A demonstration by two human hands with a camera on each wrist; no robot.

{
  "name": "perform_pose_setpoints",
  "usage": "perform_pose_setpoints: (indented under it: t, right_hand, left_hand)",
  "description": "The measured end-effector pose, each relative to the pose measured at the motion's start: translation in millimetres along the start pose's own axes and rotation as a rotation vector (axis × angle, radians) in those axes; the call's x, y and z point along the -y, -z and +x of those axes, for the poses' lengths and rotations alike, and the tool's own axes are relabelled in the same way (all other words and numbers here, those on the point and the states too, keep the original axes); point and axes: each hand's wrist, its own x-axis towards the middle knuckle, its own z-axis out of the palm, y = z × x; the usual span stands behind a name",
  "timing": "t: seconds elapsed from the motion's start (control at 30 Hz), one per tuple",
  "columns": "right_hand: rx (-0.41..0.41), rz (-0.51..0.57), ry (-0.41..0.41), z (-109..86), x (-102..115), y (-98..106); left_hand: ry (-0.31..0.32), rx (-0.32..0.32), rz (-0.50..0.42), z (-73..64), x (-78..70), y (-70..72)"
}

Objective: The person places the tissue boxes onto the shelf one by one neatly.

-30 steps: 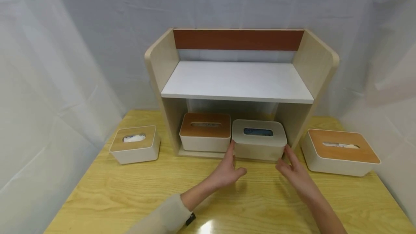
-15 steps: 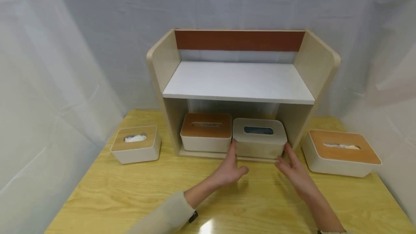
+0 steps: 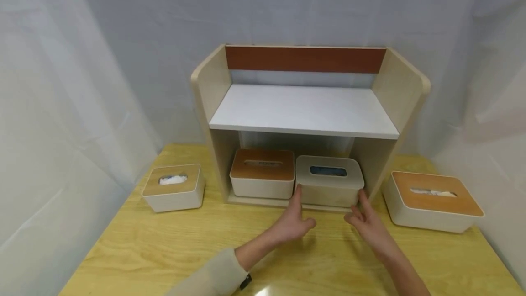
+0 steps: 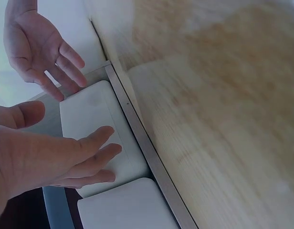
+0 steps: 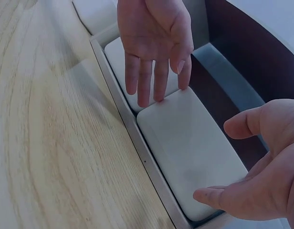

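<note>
Both hands were at the front of the all-white plastic tissue box with a dark slot in its lid [image 3: 329,181], one at each end of it. The left hand [image 3: 292,221] had straight fingers, and their tips touched the box's left front corner; the thumb stood apart, gripping nothing. The right hand [image 3: 367,222] was also flat and relaxed, its fingertips against the right front corner. Neither hand clasped the box. I judged that the flat fingers were placed so in order to push or square it, not to lift it.

The white box sat inside the lower compartment of the pale wooden desk shelf with a reddish-brown back rail [image 3: 306,59], in the right half, its front face almost level with the shelf's base strip. In the wrist views its smooth face lay just behind that strip. Touching it on the left, in the same compartment, was a white tissue box with a brown wooden lid [image 3: 262,178]. The white upper board of the shelf [image 3: 304,109] carried nothing.

Outside the shelf, on the yellow wooden table [image 3: 172,245], a small square white box with a wooden lid [image 3: 173,187] stood to the left, and a long white box with a wooden lid [image 3: 433,200] stood to the right. Grey cloth [image 3: 123,35] hung behind.
</note>
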Motion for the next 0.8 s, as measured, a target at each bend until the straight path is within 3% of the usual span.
perform_pose_setpoints:
  t: [0.47, 0.8]
  right_hand:
    - [0.01, 0.0, -0.045, 2.4, 0.7, 0.4]
    - [0.004, -0.017, 0.02, 3.5, 1.6, 6.2]
  left_hand:
    - [0.004, 0.028, 0.013, 1.7, 0.9, 3.4]
    - [-0.011, 0.07, -0.024, 5.1, 5.5, 8.0]
